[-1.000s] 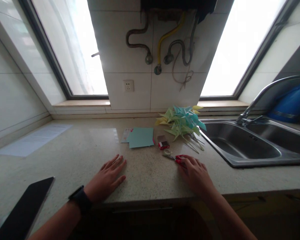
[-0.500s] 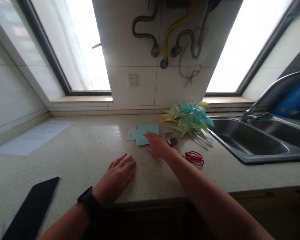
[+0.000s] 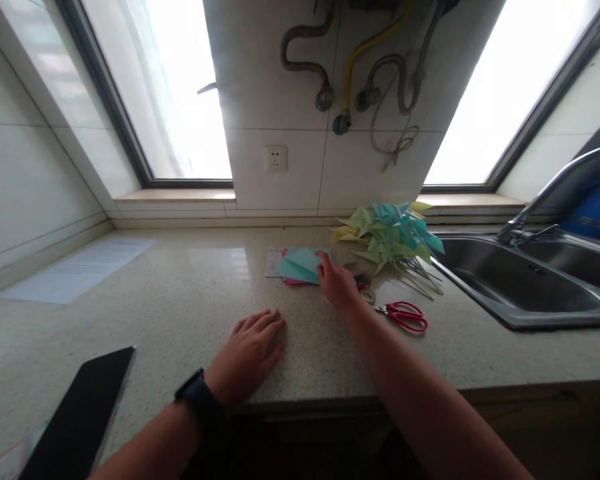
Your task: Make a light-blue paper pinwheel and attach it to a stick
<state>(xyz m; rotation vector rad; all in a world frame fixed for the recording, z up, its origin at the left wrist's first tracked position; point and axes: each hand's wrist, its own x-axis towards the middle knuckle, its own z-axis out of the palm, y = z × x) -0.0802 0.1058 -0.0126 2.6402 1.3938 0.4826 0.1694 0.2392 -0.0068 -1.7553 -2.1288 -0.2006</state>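
Right hand (image 3: 337, 283) stretched forward over pale speckled stone countertop (image 3: 180, 313), fingertips on near-right edge of small stack of teal square paper sheets (image 3: 303, 262); top sheet looks slightly lifted or slid off the pile, pink sheet showing beneath. Grip: pinching or just pressing the sheet edge, hard to tell for sure; fingers curled, not clenched. Left hand (image 3: 250, 350) flat on countertop near front edge, palm down, fingers together, holding nothing; dark wristband (image 3: 200, 407) on that wrist. Stack sits mid-counter, below white wall socket (image 3: 275, 158). Just right of the reaching hand: small roll of tape (image 3: 367, 296), partly hidden small red box behind the knuckles, then red-handled scissors (image 3: 405, 315) lying closed on counter, untouched. Beyond, heap of folded green, yellow and blue paper pinwheels on thin sticks (image 3: 390, 233), beside rim of stainless steel sink (image 3: 485, 300). Black flat tablet (image 3: 80, 413) at near left; printed white sheet (image 3: 80, 267) far left. Judged step: picking a single sheet off the stack. Next move likely calls for separating top sheet cleanly from those under it, drawing it toward the bare patch by left hand.
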